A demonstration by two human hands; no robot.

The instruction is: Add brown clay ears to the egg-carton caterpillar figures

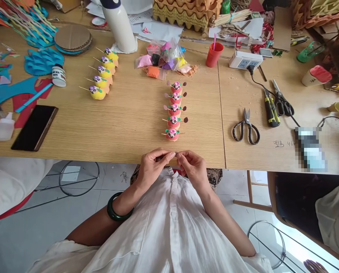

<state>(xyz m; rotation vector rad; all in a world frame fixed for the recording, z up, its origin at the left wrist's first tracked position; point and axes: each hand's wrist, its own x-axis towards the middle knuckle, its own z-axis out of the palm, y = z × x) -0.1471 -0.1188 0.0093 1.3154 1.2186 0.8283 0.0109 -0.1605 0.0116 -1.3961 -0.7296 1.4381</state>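
Both hands meet at the table's front edge, fingertips nearly touching. My left hand (154, 165) is closed in a pinch, and my right hand (193, 167) pinches from the other side. A small dark piece (175, 153) shows between the fingertips; its kind is too small to make out. Just beyond them stands a row of pink clay figures (173, 121) with green bits and thin sticks. The farther ones carry dark discs on their right sticks; the nearest has bare sticks. A second row of yellow clay figures (102, 72) with purple tops stands farther left.
Bagged coloured clay (166, 58) and a red cup (214, 55) lie beyond the rows. Black-handled scissors (246, 127), a utility knife (271, 108) and a power strip (245, 60) are on the right. A phone (34, 128) and glue bottle (3, 128) lie left. Another person's white clothing (13, 182) shows.
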